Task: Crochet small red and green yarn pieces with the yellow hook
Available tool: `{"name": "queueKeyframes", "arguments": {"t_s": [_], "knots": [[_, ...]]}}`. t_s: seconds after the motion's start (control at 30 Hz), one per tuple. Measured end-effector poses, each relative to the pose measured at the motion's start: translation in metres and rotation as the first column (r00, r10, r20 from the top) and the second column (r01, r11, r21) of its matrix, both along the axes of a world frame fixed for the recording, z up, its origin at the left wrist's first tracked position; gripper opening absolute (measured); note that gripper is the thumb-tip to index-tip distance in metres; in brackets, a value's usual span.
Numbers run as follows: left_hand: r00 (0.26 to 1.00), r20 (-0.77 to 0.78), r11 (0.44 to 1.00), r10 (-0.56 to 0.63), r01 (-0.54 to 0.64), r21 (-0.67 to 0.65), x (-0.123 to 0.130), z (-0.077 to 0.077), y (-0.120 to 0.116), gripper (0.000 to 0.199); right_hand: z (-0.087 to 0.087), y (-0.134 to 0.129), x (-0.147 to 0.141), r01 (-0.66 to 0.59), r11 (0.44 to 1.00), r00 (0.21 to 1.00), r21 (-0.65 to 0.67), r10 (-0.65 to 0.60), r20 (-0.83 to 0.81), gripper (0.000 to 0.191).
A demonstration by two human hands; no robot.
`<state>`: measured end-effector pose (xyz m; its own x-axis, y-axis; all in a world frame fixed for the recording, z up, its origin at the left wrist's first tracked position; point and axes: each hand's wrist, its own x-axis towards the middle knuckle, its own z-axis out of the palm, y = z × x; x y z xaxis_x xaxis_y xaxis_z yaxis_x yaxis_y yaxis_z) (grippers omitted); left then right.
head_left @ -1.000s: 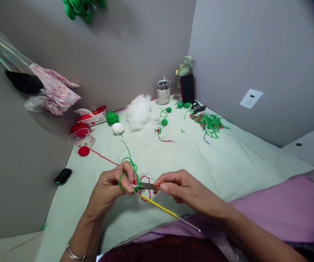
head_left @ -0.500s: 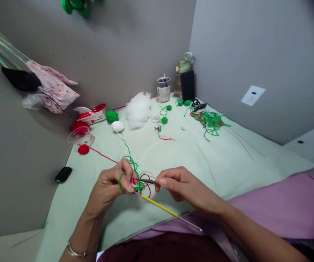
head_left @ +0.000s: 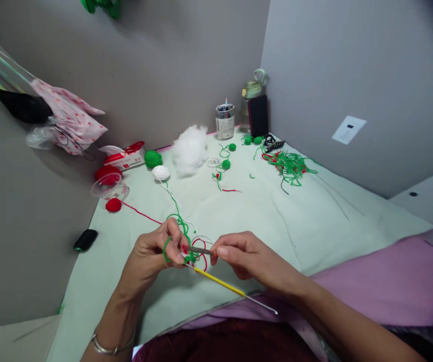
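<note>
My left hand (head_left: 159,246) pinches a small crochet piece (head_left: 190,258) of green, red and white yarn. Green yarn loops around one of its fingers. A crochet hook (head_left: 220,281) with a yellow grip slants down to the right from the piece, its near end hidden by the fingers. Between thumb and fingers, my right hand (head_left: 239,254) grips small scissors (head_left: 200,250), whose narrow dark blades point left and reach the red part of the piece. The scissors' handle is mostly covered. Loose green yarn (head_left: 181,221) and a red loop lie just behind the piece.
White stuffing (head_left: 191,151), a green yarn ball (head_left: 153,159), a white ball (head_left: 160,173) and a red ball (head_left: 113,205) lie at the back left. A tin of pens (head_left: 225,122) and a bottle (head_left: 252,90) stand behind. Tangled yarn scraps (head_left: 290,168) lie at right.
The scissors' blades, slightly apart before, now look closed together at the red yarn. Both hands stay nearly in place, and the view has shifted slightly.
</note>
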<state>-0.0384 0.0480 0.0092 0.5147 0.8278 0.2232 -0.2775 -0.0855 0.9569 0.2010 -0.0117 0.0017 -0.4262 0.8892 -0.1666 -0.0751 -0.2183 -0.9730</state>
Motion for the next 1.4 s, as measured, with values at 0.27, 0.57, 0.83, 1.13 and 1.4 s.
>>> {"name": "queueKeyframes", "arguments": {"t_s": [0.27, 0.57, 0.83, 1.13, 1.4], "knots": [[1.0, 0.009, 1.0, -0.007, 0.007, -0.01, 0.0, 0.0, 0.0, 0.011, 0.001, 0.0, -0.002, 0.011, 1.0, 1.0, -0.001, -0.011, 0.003, 0.05], [1.0, 0.007, 1.0, -0.011, 0.011, 0.004, -0.002, -0.002, 0.0, 0.011, -0.001, 0.0, -0.001, 0.024, 1.0, 0.999, -0.015, -0.025, -0.029, 0.049], [1.0, 0.003, 1.0, -0.004, 0.004, -0.002, -0.002, -0.003, 0.0, 0.011, -0.002, -0.003, -0.007, 0.019, 1.0, 0.999, -0.01, -0.019, -0.047, 0.048], [1.0, 0.006, 0.998, -0.001, 0.001, -0.059, -0.002, 0.001, -0.003, 0.013, -0.012, 0.032, 0.028, 0.229, 0.712, 0.657, 0.663, -0.616, 0.435, 0.035], [0.998, -0.055, 0.998, 0.031, -0.035, -0.058, 0.003, 0.001, -0.005, 0.018, 0.009, 0.019, -0.013, 0.023, 0.379, 0.887, 0.925, -0.435, 0.156, 0.018]]}}
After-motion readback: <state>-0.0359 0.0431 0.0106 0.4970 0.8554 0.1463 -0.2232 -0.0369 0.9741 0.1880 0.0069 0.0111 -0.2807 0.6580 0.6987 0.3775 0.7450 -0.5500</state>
